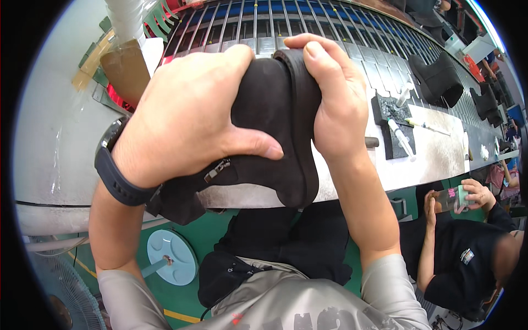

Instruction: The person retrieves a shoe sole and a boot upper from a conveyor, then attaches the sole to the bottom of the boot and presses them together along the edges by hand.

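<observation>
A black ankle boot (264, 110) with a thick dark sole lies on its side in the air, between my two hands above the work table. My left hand (192, 104) wraps over the boot's upper, its thumb pressed along the side. On the right, my right hand (341, 104) grips the sole near the toe, with the fingers curled over the far end. A silver zipper pull (217, 169) shows on the shaft, which hangs toward my left wrist. My left palm hides part of the upper.
Rollers of a conveyor (236, 25) run behind the table. At right are a black foam block (391, 118), a syringe (401, 140) and more black boots (440, 80). A seated person (462, 258) holds a flat device (448, 201). A fan (66, 297) stands lower left.
</observation>
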Demonstrator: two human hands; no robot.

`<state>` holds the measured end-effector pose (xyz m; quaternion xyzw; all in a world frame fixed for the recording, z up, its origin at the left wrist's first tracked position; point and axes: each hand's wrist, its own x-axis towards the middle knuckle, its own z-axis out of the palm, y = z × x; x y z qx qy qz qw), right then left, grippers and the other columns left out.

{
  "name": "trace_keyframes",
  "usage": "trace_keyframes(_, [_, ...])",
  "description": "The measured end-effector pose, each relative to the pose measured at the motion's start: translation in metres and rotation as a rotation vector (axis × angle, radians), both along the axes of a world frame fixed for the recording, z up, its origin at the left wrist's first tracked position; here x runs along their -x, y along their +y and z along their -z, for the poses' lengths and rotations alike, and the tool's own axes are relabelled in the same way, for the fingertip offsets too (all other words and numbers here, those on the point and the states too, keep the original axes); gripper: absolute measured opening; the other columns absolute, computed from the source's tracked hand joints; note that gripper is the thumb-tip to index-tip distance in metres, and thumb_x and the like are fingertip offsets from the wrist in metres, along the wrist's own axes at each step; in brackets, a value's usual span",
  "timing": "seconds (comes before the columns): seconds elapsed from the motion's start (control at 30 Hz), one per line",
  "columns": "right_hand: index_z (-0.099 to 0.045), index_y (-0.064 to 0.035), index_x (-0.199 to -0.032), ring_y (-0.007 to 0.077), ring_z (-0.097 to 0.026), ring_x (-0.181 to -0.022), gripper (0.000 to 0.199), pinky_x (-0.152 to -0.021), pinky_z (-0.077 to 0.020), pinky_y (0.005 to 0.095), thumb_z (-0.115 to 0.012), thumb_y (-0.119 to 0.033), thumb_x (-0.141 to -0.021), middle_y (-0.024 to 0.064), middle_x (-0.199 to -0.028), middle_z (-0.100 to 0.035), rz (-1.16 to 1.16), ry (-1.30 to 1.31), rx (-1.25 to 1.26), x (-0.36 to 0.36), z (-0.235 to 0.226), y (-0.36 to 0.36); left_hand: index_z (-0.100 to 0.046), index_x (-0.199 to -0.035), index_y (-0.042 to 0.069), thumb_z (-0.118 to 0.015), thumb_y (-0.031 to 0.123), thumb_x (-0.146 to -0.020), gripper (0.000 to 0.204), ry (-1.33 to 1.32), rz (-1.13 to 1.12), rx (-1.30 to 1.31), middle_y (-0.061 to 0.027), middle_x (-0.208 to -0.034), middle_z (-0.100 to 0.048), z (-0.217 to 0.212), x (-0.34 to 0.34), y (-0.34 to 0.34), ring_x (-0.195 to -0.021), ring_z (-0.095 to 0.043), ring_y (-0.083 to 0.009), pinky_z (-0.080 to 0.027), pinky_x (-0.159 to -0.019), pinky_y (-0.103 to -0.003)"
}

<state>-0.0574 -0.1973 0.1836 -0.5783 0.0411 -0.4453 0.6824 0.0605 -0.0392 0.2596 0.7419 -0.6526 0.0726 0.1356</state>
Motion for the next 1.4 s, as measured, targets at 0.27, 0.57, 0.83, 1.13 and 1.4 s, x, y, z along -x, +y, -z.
trace_keyframes(0.27, [-0.071, 0.0015, -0.113, 0.0006, -0.045, -0.072, 0.021, -0.063, -0.0356, 0.0215, -0.062, -0.016, -0.105, -0.0074, -0.081, -0.057, -0.058, 0.060, 0.049, 0.019, -0.009, 0.003, -0.063, -0.127, -0.001, -0.100, 0.053, -0.059, 0.094, -0.013, -0.024, -0.008, -0.0192, -0.095, -0.070, -0.005, 0.017, 0.006, -0.090, -0.070, -0.0411, -0.055, -0.080, -0.046])
trace_keyframes(0.57, [-0.062, 0.0017, -0.122, 0.0214, -0.065, -0.115, 0.024, -0.105, -0.0504, 0.0370, -0.055, -0.014, -0.106, 0.0200, -0.130, -0.068, -0.037, 0.005, 0.240, 0.046, -0.007, 0.004, -0.062, -0.128, -0.001, -0.099, 0.047, -0.054, 0.096, -0.009, 0.008, -0.043, -0.0127, -0.101, -0.071, -0.017, 0.045, 0.015, -0.086, -0.072, -0.0336, -0.055, -0.073, -0.042])
trace_keyframes(0.83, [-0.066, 0.0023, -0.111, 0.0180, -0.064, -0.109, 0.017, -0.101, -0.0500, 0.0345, -0.060, -0.010, -0.100, 0.0156, -0.118, -0.071, 0.002, -0.018, 0.354, 0.062, -0.015, -0.005, -0.062, -0.126, 0.000, -0.099, 0.046, -0.053, 0.094, -0.015, 0.015, -0.094, -0.0131, -0.100, -0.072, -0.025, 0.058, 0.005, -0.087, -0.072, -0.0339, -0.055, -0.073, -0.043])
trace_keyframes(1.13, [-0.066, 0.0001, -0.114, 0.0117, -0.064, -0.103, 0.020, -0.093, -0.0528, 0.0291, -0.069, -0.014, -0.100, 0.0101, -0.112, -0.073, -0.071, 0.063, 0.235, 0.053, -0.010, -0.022, -0.062, -0.121, 0.000, -0.099, 0.044, -0.057, 0.086, -0.096, 0.054, -0.047, -0.0160, -0.095, -0.071, -0.007, 0.037, -0.008, -0.089, -0.071, -0.0390, -0.054, -0.074, -0.045])
trace_keyframes(1.4, [-0.063, 0.0045, -0.136, 0.0117, -0.061, -0.111, 0.046, -0.100, -0.0474, 0.0285, -0.050, -0.036, -0.117, 0.0097, -0.124, -0.069, -0.004, 0.293, 0.202, 0.035, 0.021, -0.043, -0.068, -0.112, -0.009, -0.095, 0.054, -0.070, 0.081, -0.060, 0.091, -0.100, -0.0273, -0.100, -0.072, -0.022, 0.024, -0.046, -0.098, -0.072, -0.0425, -0.057, -0.086, -0.044])
